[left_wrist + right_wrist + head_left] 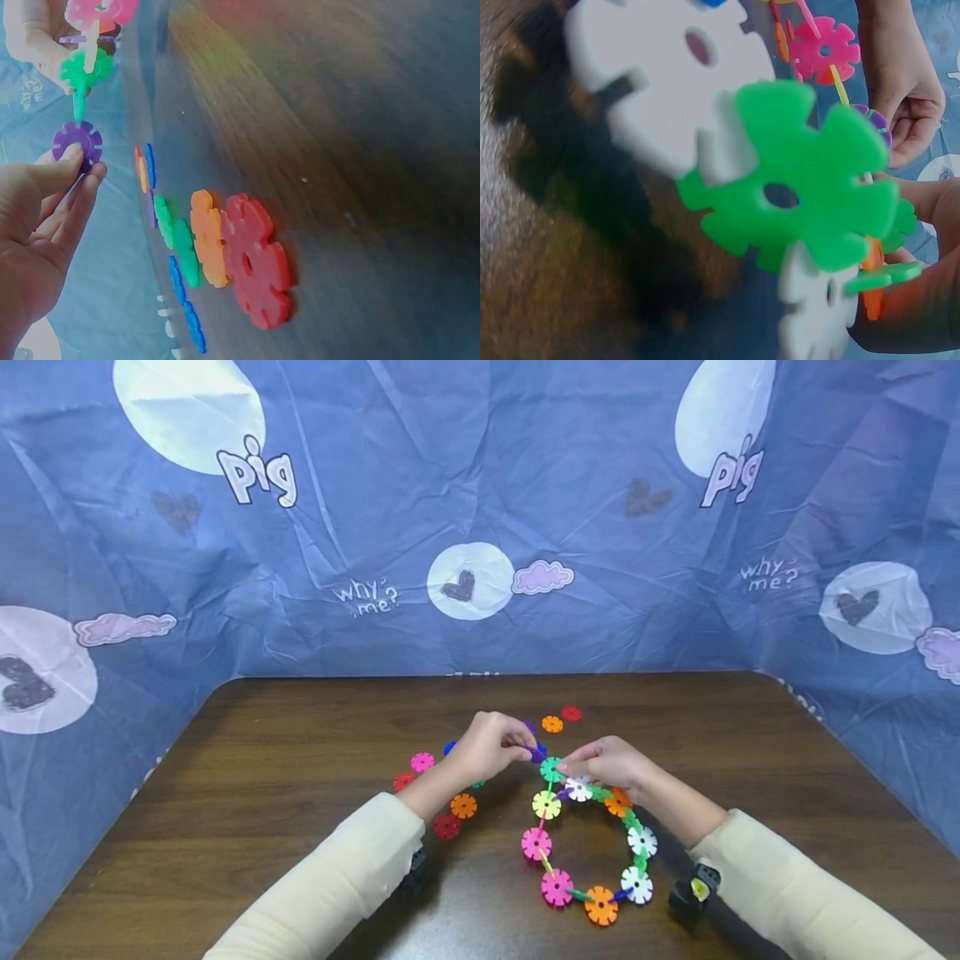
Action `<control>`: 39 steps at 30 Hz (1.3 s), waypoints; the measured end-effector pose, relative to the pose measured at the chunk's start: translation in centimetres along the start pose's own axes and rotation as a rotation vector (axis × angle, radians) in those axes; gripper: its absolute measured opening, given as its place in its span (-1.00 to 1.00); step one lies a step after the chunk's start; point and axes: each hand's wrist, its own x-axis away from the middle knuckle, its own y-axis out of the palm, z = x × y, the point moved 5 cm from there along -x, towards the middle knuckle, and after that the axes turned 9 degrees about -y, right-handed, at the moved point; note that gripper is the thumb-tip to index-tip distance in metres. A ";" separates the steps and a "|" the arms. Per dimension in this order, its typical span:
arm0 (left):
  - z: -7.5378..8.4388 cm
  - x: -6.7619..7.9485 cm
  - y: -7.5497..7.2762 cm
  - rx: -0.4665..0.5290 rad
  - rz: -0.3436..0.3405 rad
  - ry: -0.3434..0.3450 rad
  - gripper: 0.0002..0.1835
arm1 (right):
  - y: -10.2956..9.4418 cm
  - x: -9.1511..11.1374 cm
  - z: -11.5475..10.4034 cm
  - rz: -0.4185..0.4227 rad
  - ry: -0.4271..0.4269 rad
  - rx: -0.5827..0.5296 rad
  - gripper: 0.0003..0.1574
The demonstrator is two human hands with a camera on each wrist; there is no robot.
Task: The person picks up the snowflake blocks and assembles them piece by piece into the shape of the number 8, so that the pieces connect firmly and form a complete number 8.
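A ring of linked notched plastic discs [602, 906] in white, orange, pink, yellow and green stands in front of me. My left hand [497, 745] pinches a purple disc [77, 146] between thumb and fingers at the ring's far end. That disc meets a green disc seen edge-on [79, 103] in the left wrist view. My right hand [611, 762] holds the ring beside it, its fingertips at a teal-green disc [551, 769]. In the right wrist view a large green disc [817, 180] and a white disc [660, 82] hide part of the right hand.
Loose discs lie left of the ring: pink [422, 762], orange [463, 806] and red [446, 826]. Beyond the hands are another orange disc [552, 723] and a red disc [572, 714]. The brown wooden table [300, 877] ends at a blue printed cloth [360, 510].
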 end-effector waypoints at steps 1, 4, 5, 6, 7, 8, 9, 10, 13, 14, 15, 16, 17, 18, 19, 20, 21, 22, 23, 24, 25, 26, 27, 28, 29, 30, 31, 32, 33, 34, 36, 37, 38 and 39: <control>0.1 -0.1 0.0 0.000 0.000 0.011 -0.94 | 0.0 0.0 0.0 -0.004 -0.005 -0.002 -0.61; 0.2 -0.3 0.1 -0.006 -0.007 0.043 -0.94 | 0.1 0.1 -0.1 -0.017 -0.024 -0.002 -0.60; 0.3 -0.3 0.1 -0.008 -0.014 0.064 -0.93 | 0.1 0.1 -0.2 -0.022 -0.029 -0.001 -0.59; 0.4 -0.4 0.1 -0.015 -0.023 0.083 -0.92 | 0.1 0.1 -0.2 -0.026 -0.034 0.000 -0.59; 0.6 -0.4 0.1 -0.024 -0.030 0.110 -0.92 | 0.1 0.1 -0.3 -0.028 -0.035 0.000 -0.59; 0.7 -0.4 0.1 -0.040 -0.037 0.139 -0.91 | 0.1 0.1 -0.3 -0.030 -0.037 0.002 -0.59; 0.9 -0.4 0.1 -0.057 -0.046 0.166 -0.91 | 0.1 0.1 -0.4 -0.033 -0.039 0.003 -0.60; 1.0 -0.4 0.1 -0.074 -0.053 0.195 -0.90 | 0.1 0.1 -0.4 -0.035 -0.042 0.005 -0.60; 1.3 -0.4 0.1 -0.132 -0.060 0.266 -0.91 | 0.1 -0.1 -0.4 -0.033 -0.052 0.011 -0.63; 1.3 -0.4 0.1 -0.144 -0.061 0.281 -0.91 | 0.0 -0.1 -0.4 -0.030 -0.057 0.013 -0.64; 1.3 -0.4 0.1 -0.150 -0.063 0.289 -0.91 | 0.0 -0.2 -0.3 -0.028 -0.062 0.013 -0.64; 1.4 -0.4 0.1 -0.159 -0.061 0.300 -0.91 | 0.0 -0.2 -0.3 -0.026 -0.066 0.014 -0.65; 1.4 -0.4 0.0 -0.167 -0.059 0.309 -0.92 | 0.0 -0.3 -0.2 -0.027 -0.070 0.014 -0.65; 1.4 -0.4 0.0 -0.170 -0.060 0.315 -0.92 | -0.1 -0.3 -0.2 -0.029 -0.074 0.015 -0.65; 1.4 -0.4 0.0 -0.175 -0.059 0.323 -0.92 | 0.0 -0.4 -0.2 -0.031 -0.078 0.015 -0.66; 1.4 -0.3 0.0 -0.179 -0.061 0.329 -0.91 | 0.0 -0.4 -0.2 -0.036 -0.079 0.016 -0.66; 1.5 -0.3 0.0 -0.184 -0.064 0.334 -0.91 | 0.0 -0.4 -0.3 -0.039 -0.080 0.017 -0.66; 1.5 -0.3 -0.1 -0.189 -0.066 0.337 -0.91 | 0.0 -0.4 -0.3 -0.041 -0.079 0.018 -0.66; 1.5 -0.3 -0.1 -0.191 -0.066 0.341 -0.91 | 0.0 -0.5 -0.3 -0.040 -0.077 0.020 -0.66; 1.5 -0.3 -0.1 -0.190 -0.069 0.340 -0.91 | -0.1 -0.5 -0.4 -0.039 -0.074 0.022 -0.66; 1.5 -0.3 -0.2 -0.193 -0.068 0.339 -0.90 | -0.1 -0.5 -0.5 -0.037 -0.069 0.022 -0.66; 1.5 -0.3 -0.2 -0.194 -0.067 0.336 -0.90 | -0.1 -0.4 -0.6 -0.035 -0.064 0.023 -0.66; 1.5 -0.3 -0.3 -0.193 -0.066 0.334 -0.90 | -0.1 -0.4 -0.7 -0.033 -0.061 0.023 -0.67; 1.5 -0.3 -0.3 -0.193 -0.062 0.333 -0.90 | -0.2 -0.4 -0.7 -0.031 -0.056 0.024 -0.67; 1.5 -0.2 -0.4 -0.191 -0.059 0.333 -0.91 | -0.2 -0.5 -0.8 -0.029 -0.054 0.025 -0.67; 1.4 -0.2 -0.4 -0.185 -0.057 0.329 -0.90 | -0.2 -0.4 -0.8 -0.027 -0.052 0.026 -0.67; 1.5 -0.2 -0.4 -0.182 -0.054 0.329 -0.91 | -0.2 -0.4 -0.9 -0.025 -0.050 0.026 -0.67; 1.5 -0.2 -0.4 -0.177 -0.051 0.331 -0.90 | -0.2 -0.4 -0.9 -0.021 -0.052 0.029 -0.67; 1.5 -0.1 -0.4 -0.172 -0.050 0.333 -0.90 | -0.2 -0.4 -0.9 -0.018 -0.051 0.031 -0.67; 1.5 -0.1 -0.3 -0.169 -0.049 0.334 -0.90 | -0.2 -0.3 -0.9 -0.009 -0.047 0.033 -0.68; 1.5 -0.1 -0.2 -0.158 -0.049 0.339 -0.90 | -0.1 -0.2 -0.8 0.006 -0.040 0.038 -0.68; 1.5 0.0 -0.1 -0.159 -0.046 0.349 -0.90 | -0.1 -0.1 -0.7 0.013 -0.036 0.039 -0.69; 1.5 0.0 0.0 -0.157 -0.045 0.355 -0.90 | -0.1 -0.1 -0.6 0.020 -0.030 0.040 -0.70; 1.5 0.0 0.1 -0.156 -0.043 0.358 -0.90 | 0.0 -0.1 -0.5 0.027 -0.022 0.037 -0.70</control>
